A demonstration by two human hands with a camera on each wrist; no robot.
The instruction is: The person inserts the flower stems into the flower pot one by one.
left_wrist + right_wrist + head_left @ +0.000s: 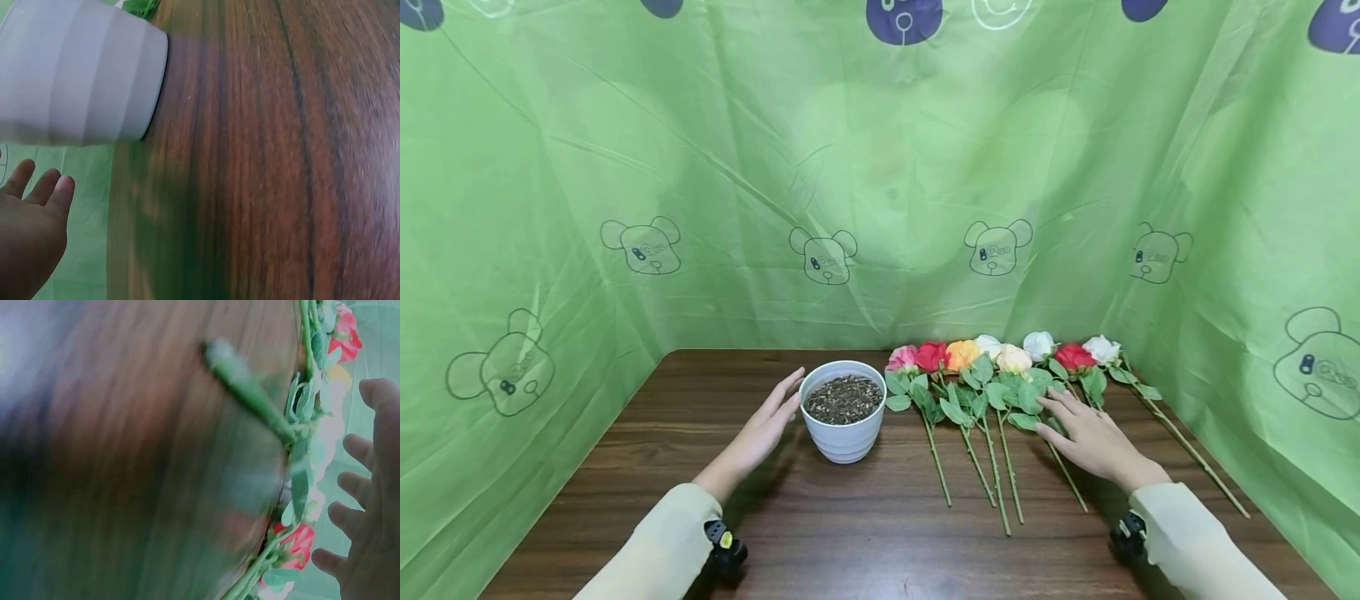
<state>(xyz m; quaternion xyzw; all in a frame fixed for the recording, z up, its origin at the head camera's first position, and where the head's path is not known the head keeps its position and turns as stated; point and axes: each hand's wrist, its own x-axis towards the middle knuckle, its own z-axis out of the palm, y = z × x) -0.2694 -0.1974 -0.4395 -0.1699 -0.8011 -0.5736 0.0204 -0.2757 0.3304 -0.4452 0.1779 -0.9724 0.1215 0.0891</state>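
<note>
A white ribbed flower pot [844, 440] full of dark soil [845, 400] stands upright on the table. Beside its left side is my left hand [765, 429], fingers extended; the left wrist view shows the hand [37, 228] slightly apart from the pot [81, 72]. Over the green leaves and stems of a row of artificial roses hovers my right hand [1093, 437], fingers spread and holding nothing. The roses include a pink rose [902, 358], an orange rose [961, 355], a cream rose [1013, 359], and several red and white ones. In the right wrist view the hand [369, 494] is near the blossoms.
The dark wooden table [880, 550] fills the foreground. A green curtain [895, 183] with bear drawings surrounds its back and sides. One white rose [1102, 349] lies at the far right, its long stem slanting toward the front right.
</note>
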